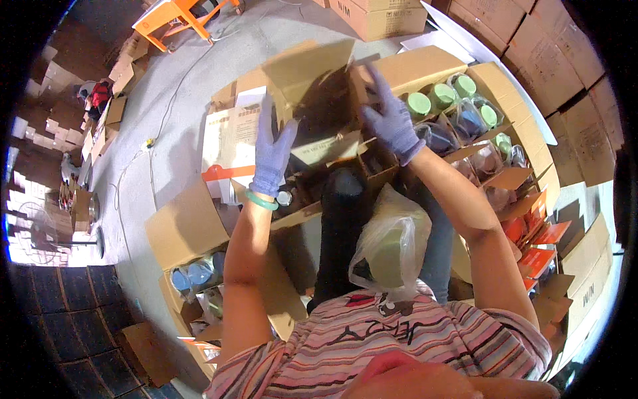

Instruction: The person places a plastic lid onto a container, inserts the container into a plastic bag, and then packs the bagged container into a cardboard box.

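Observation:
Both my hands wear pale purple knitted gloves. My left hand (273,151) is open, its thumb apart from the fingers, over the left side of an open cardboard box (319,56) with dividers. Beside it lies a white and beige carton (229,136) with an orange band. My right hand (393,123) has its fingers spread at the right side of this box, close to a brown cardboard piece (361,93); whether it touches the cardboard I cannot tell. On my lap rests a light green item in a clear plastic bag (392,249).
At the right, a large divided box (541,143) holds several green-lidded cups (442,97) and orange packets (535,259). Another open box (186,229) with blue-topped items (198,272) stands at the left. Stacked cartons (555,50) line the right; an orange cart (174,23) stands far off.

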`<action>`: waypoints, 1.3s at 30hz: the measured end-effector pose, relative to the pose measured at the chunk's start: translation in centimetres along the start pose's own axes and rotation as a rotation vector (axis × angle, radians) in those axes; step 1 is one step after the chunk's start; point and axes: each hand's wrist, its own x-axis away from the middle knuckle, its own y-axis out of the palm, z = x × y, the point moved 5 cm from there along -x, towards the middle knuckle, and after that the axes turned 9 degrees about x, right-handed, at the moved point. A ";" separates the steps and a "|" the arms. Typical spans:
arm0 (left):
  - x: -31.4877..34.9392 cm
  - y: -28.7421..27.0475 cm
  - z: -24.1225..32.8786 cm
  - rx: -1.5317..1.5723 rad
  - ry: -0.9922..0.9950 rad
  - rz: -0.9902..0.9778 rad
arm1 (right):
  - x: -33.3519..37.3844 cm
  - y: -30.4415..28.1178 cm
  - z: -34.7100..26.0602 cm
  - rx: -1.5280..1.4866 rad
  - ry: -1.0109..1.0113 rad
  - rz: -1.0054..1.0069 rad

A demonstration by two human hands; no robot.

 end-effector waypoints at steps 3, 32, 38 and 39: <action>-0.9 -0.5 -1.4 -0.245 -0.066 -0.015 | 0.3 0.7 1.0 0.270 -0.149 0.021; -1.8 4.5 -4.9 -1.158 -0.048 -0.650 | 5.7 -7.8 7.8 0.465 -0.045 -0.604; -3.2 6.0 -6.3 -1.132 -0.164 -0.833 | 22.4 -9.7 4.0 0.217 0.336 -0.899; -3.3 5.7 -6.1 -1.125 -0.140 -0.843 | 23.1 -9.3 3.6 0.308 0.226 -0.787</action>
